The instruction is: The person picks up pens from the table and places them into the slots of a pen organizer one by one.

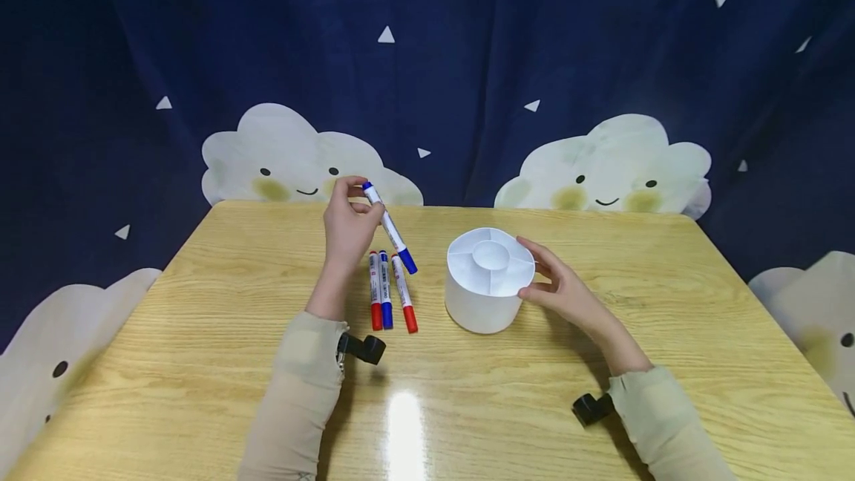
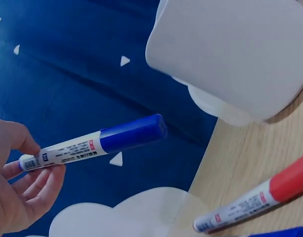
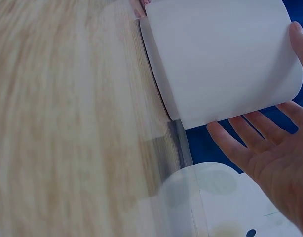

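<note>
My left hand [image 1: 351, 223] pinches a blue marker [image 1: 390, 227] near its tail end, between thumb and fingers. The marker slants in the air, blue cap lower and toward the right; in the left wrist view the blue marker [image 2: 92, 146] shows its white printed barrel. A round white desk organizer [image 1: 482, 306] stands upright on the table, with a round middle well and divided sections around it. My right hand [image 1: 557, 284] holds its right side, thumb at the near rim and fingers farther back. In the right wrist view, the fingers [image 3: 255, 133] lie along the organizer's wall [image 3: 220, 59].
Under and right of my left wrist lie a red marker [image 1: 375, 292], a blue-capped marker [image 1: 386, 292] beside it, and another red marker [image 1: 404, 295] slightly apart. The wooden table [image 1: 501, 407] ends at a dark blue curtain [image 1: 454, 80] with cloud prints.
</note>
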Motion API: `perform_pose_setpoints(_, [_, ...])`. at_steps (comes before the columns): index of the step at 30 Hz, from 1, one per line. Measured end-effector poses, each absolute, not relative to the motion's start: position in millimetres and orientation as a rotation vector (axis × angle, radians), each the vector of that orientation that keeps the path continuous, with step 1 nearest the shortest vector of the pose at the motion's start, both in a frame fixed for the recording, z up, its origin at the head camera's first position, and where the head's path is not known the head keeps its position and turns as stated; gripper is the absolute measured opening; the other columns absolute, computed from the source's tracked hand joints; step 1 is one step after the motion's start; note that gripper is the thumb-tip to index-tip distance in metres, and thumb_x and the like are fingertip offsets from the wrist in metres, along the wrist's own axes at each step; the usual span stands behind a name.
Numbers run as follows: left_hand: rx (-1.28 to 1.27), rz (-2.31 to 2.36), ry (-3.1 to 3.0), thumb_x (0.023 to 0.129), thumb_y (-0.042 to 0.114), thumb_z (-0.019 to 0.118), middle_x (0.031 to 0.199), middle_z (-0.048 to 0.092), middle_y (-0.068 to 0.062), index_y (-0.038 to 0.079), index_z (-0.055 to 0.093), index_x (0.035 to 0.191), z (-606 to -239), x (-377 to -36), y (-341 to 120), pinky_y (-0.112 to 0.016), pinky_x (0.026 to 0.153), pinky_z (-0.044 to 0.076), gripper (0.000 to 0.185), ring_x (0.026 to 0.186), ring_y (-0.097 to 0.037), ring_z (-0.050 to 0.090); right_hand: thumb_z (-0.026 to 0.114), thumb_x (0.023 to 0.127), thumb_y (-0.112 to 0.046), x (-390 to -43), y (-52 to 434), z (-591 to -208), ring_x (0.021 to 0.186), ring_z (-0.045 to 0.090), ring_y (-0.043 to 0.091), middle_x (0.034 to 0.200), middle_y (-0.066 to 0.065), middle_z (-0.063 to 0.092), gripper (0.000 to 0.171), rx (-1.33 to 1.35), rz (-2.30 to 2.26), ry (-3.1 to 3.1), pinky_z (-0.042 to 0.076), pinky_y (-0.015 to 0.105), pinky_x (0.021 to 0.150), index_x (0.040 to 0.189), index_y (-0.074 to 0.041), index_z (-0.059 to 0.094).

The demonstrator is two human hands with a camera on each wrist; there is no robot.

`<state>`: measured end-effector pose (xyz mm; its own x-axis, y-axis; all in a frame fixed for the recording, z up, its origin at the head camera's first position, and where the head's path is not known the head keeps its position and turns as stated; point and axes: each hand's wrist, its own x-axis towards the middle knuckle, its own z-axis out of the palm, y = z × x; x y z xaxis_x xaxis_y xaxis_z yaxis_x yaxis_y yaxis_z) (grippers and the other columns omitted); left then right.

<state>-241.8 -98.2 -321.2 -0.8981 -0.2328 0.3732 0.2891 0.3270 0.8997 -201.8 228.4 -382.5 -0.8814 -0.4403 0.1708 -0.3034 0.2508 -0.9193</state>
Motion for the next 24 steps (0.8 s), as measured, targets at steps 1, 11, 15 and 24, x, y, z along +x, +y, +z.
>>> perform_pose_setpoints(1, [-0.060,-1.601,-2.143,0.078,0.003,0.058,0.102,0.055,-0.010,0.006,0.047,0.117,-319.9,-241.7,-96.3,-0.022,0.056,0.050,0.041,0.073,-0.016,0.056,0.065,0.082,-0.007,-201.9,228.3,-382.6,0.118,0.042,0.009,0.143,0.011,0.031,0.074,-0.712,-1.708,2.387,0.046,0.024,0.088,0.144,-0.016,0.025])
perform_pose_setpoints(11, [-0.125,-1.591,-2.043,0.079,0.005,0.058,0.102,0.053,-0.008,0.008,0.046,0.115,-303.1,-242.7,-83.3,-0.024,0.056,0.048,0.039,0.075,-0.016,0.058,0.065,0.082,-0.008,-201.2,228.4,-382.5,0.118,0.043,0.008,0.143,0.012,0.031,0.074,-0.700,-1.708,2.389,0.046,0.022,0.088,0.144,-0.016,0.024])
perform_pose_setpoints(15, [-0.150,-1.609,-1.989,0.080,0.005,0.057,0.103,0.053,-0.009,0.007,0.045,0.115,-297.6,-240.6,-79.6,-0.024,0.059,0.050,0.037,0.076,-0.017,0.058,0.065,0.082,-0.008,-200.9,229.0,-382.5,0.119,0.042,0.008,0.144,0.012,0.030,0.074,-0.702,-1.711,2.384,0.045,0.022,0.089,0.144,-0.016,0.024])
perform_pose_setpoints(24, [-0.231,-1.679,-1.857,0.080,0.003,0.059,0.103,0.050,-0.009,0.003,0.044,0.115,-290.6,-235.6,-66.1,-0.021,0.065,0.050,0.038,0.078,-0.016,0.057,0.064,0.083,-0.008,-201.8,228.8,-383.0,0.119,0.041,0.008,0.144,0.012,0.030,0.074,-0.706,-1.704,2.386,0.045,0.022,0.089,0.144,-0.016,0.024])
